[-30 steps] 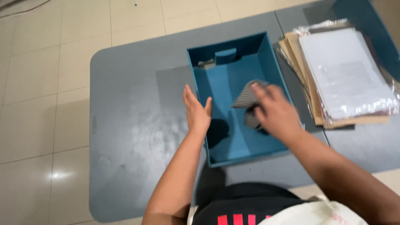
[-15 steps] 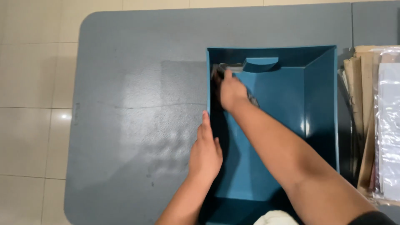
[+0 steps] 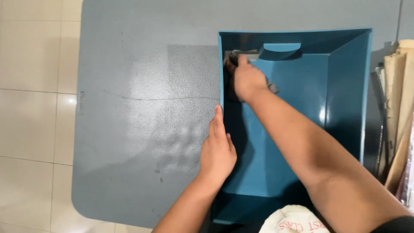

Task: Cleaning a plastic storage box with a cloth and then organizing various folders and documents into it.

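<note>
An open teal box (image 3: pixel 345 82) with a cut-out handle flap on its far wall stands on a grey table (image 3: pixel 146 108). My right hand (image 3: pixel 247 80) reaches deep into the box's far left corner and presses a grey striped cloth (image 3: pixel 233 55) against the wall there. My left hand (image 3: pixel 217 151) lies flat along the outside of the box's left wall, fingers together, steadying it.
A stack of brown cardboard sheets and plastic-wrapped papers (image 3: pixel 399 116) lies at the table's right edge, close to the box. Pale tiled floor (image 3: pixel 30 86) runs along the left of the table. A white cloth with red print (image 3: pixel 293 220) shows at the bottom.
My right hand went with the cloth from the box's middle to its far left corner. My left hand slid back along the left wall. The view moved closer over the box.
</note>
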